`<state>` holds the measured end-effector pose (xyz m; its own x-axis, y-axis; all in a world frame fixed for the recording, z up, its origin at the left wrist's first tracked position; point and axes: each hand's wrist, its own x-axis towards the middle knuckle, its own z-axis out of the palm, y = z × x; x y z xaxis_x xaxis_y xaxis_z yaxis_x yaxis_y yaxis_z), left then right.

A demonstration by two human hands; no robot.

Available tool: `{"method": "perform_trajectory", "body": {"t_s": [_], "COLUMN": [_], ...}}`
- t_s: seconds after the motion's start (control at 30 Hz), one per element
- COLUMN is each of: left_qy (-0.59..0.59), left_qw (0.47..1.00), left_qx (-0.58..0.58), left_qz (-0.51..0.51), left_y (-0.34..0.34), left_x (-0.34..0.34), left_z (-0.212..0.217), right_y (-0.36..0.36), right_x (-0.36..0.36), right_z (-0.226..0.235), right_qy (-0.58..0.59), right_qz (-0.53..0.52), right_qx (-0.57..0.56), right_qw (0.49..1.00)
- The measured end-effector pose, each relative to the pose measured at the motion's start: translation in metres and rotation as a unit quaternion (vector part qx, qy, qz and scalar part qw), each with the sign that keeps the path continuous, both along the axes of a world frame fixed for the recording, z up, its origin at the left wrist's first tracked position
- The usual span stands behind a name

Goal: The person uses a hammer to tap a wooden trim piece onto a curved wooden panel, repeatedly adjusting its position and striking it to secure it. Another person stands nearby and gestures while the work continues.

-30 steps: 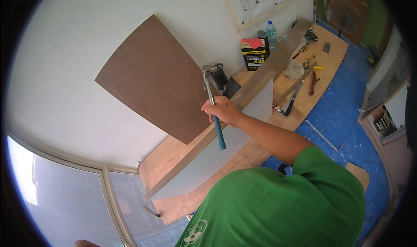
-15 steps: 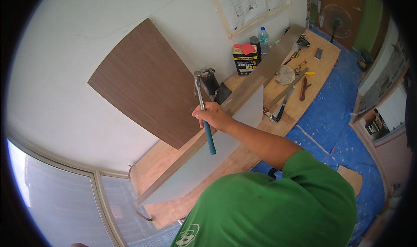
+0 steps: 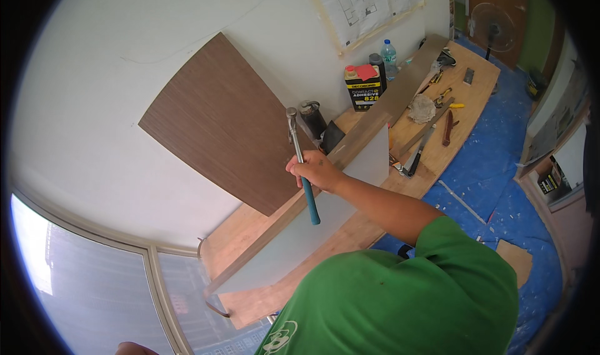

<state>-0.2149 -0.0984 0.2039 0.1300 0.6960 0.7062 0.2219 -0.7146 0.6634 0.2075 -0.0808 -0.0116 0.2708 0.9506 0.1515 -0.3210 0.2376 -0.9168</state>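
Head view: a hammer [image 3: 308, 194] in the right hand [image 3: 320, 170].
The hammer is up in the air, in front of the long board [image 3: 250, 247] on the wooden table [image 3: 275, 299], its teal handle end pointing down. The right hand's fingers are wrapped around it. A bit of skin [image 3: 133, 349] peeks in at the bottom left; I cannot tell how the left hand is. A big brown sheet [image 3: 219, 124] leans on the wall [image 3: 94, 117]. Farther off are a black and yellow can [image 3: 364, 91] and a water bottle [image 3: 389, 56].
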Motion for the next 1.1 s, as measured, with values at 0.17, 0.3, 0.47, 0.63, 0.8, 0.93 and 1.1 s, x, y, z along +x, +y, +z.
{"method": "perform_trajectory", "body": {"t_s": [0.17, 0.3, 0.47, 0.63, 0.8, 0.93, 1.1], "left_qy": [0.008, 0.017, 0.015, 0.008, 0.058, 0.176, 0.326], "left_qw": [1.000, 0.999, 0.996, 0.990, 0.987, 0.963, 0.922], "left_qx": [0.007, 0.014, 0.048, 0.107, 0.043, -0.068, -0.035], "left_qz": [0.019, 0.033, 0.072, 0.095, 0.143, 0.193, 0.208], "left_y": [-0.004, -0.013, -0.036, -0.068, -0.012, 0.028, 0.040], "left_x": [-0.007, -0.005, 0.002, 0.027, 0.081, 0.089, 0.093], "left_z": [0.003, 0.007, 0.037, 0.002, -0.098, -0.193, -0.252], "right_y": [0.002, 0.004, 0.006, 0.002, -0.015, -0.021, -0.021], "right_x": [0.000, 0.002, 0.006, 0.029, 0.060, 0.065, 0.067], "right_z": [0.002, 0.001, -0.021, -0.049, -0.059, -0.057, -0.058], "right_qy": [-0.016, -0.021, 0.032, 0.074, 0.006, -0.040, -0.030], "right_qz": [0.002, 0.008, 0.038, 0.068, -0.007, 0.039, 0.039], "right_qx": [-0.017, -0.032, 0.006, -0.004, 0.032, 0.038, 0.017], "right_qw": [1.000, 0.999, 0.999, 0.995, 0.999, 0.998, 0.999]}}
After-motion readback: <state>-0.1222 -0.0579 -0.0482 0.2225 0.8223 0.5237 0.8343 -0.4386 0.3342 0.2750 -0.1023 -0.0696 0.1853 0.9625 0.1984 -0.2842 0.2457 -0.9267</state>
